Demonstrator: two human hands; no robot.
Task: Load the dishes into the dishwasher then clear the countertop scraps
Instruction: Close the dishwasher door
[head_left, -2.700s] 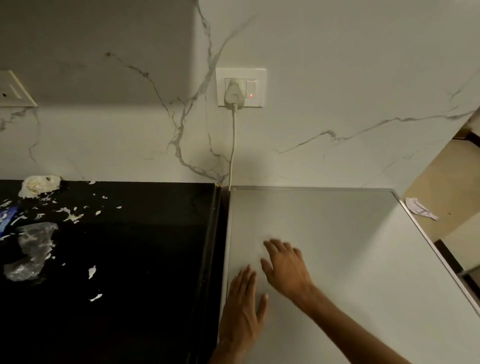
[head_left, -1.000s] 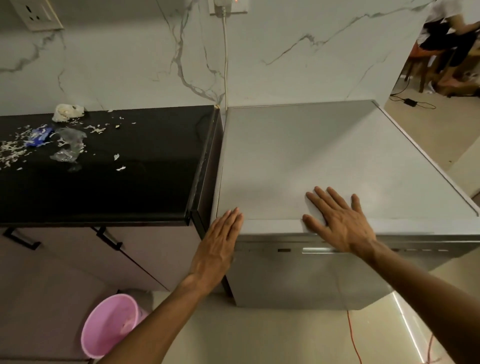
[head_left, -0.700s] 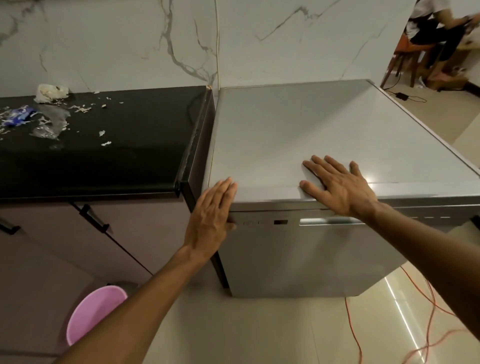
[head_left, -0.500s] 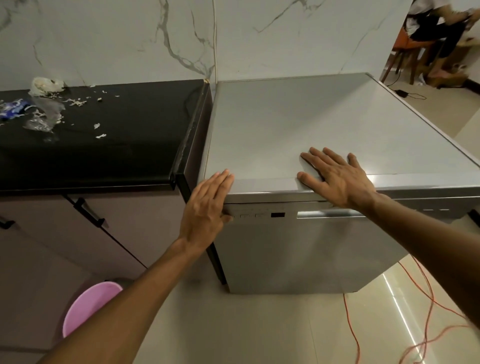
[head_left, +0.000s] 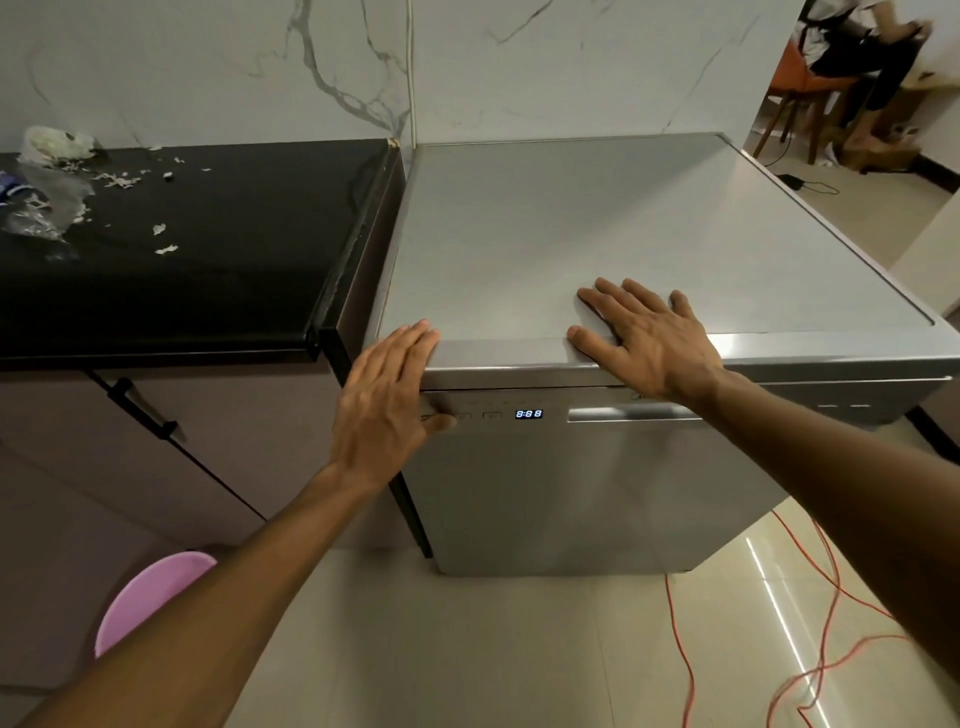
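1. The dishwasher (head_left: 597, 488) stands shut beside the black worktop (head_left: 208, 249), display lit.
2. Left hand (head_left: 387, 400) lies spread at its top corner, thumb seemingly on a button; right hand (head_left: 644, 332) rests flat on top — neither grips anything.
3. Loading looks finished; next, clearing the scraps (head_left: 124, 179) at the worktop's far left.

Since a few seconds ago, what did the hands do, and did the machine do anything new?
Both hands slid back from the middle of the dishwasher top to its front edge. The left hand came down over the front left corner, its thumb at the button panel. The display now glows 8:88; before it was dark. The right hand stays flat on top. The door stays closed, and the scraps stay on the black counter.
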